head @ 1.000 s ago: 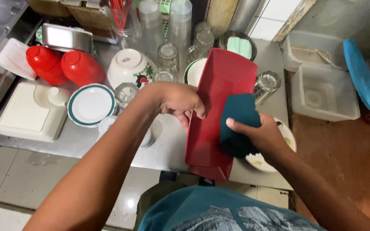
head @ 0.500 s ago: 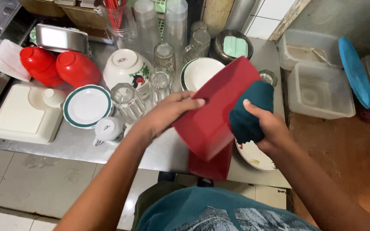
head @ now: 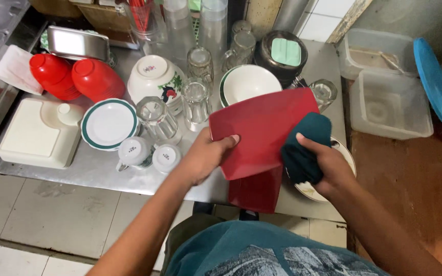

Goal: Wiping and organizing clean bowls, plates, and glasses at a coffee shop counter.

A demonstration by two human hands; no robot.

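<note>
We are looking down at a steel counter [head: 103, 174] full of dishes, going from the left. At the far left two red bowls [head: 75, 77] are lying upside down, one beside the other, and behind them a metal tray [head: 76, 43] is standing. Nearer to us one square white container [head: 34, 135] is resting, and just right of it one white plate with a green rim [head: 108, 123]. Two small white cups [head: 147, 153] are sitting near the edge, touching each other. Behind them we are counting one flowered white bowl [head: 154, 76] and at least four drinking glasses [head: 196, 99]; further ones at the back are too crowded for counting.

In the middle, our left hand [head: 205, 156] is pinching the left edge of one red square plate [head: 259, 130], thumb on top, and is holding it tilted above the counter. Our right hand [head: 328, 163] is closed around a dark green cloth [head: 303, 145] and is pressing it against the right side of this plate. A second red plate [head: 257, 191] is lying below it, and a white plate [head: 333, 186] is partly hidden under the right hand. One white bowl with a green rim [head: 249, 84] is standing just behind.

At the right, two clear plastic tubs [head: 392, 105] and one blue lid [head: 433, 79] are standing well apart from the hands.
</note>
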